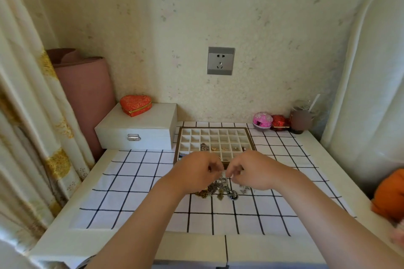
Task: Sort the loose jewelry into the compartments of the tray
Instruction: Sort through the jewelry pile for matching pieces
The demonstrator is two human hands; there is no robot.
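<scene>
Both hands hang side by side over one heap of loose jewelry point(220, 189) on the checked cloth point(131, 192), knuckles towards the wall. The left hand point(194, 171) and the right hand point(253, 170) each have their fingers curled inward with the tips nearly meeting. Motion blur there hides whether either one pinches a piece. The heap lies just below the fingertips and partly under the left hand. Its long axis runs from left to right, with a dark ring at its right end and a few small pale pieces scattered under the right hand. The pieces are too tangled to count. Just beyond the knuckles sits one brown-framed tray point(249, 135), its long side running left to right and its near edge covered by the hands. Its white grid has seven compartments across. The far rows show nothing inside, while the row nearest the fingers holds one dark piece, two gold-coloured ones and two tiny ones, each in its own compartment. Far to the left of the left hand stands one white jewelry box point(135, 131) with one red heart-shaped box point(136, 105) on its lid. Beyond the right hand, by the wall, are one pink round case point(263, 121), one red box point(279, 122) and one cup with a straw point(300, 120).
</scene>
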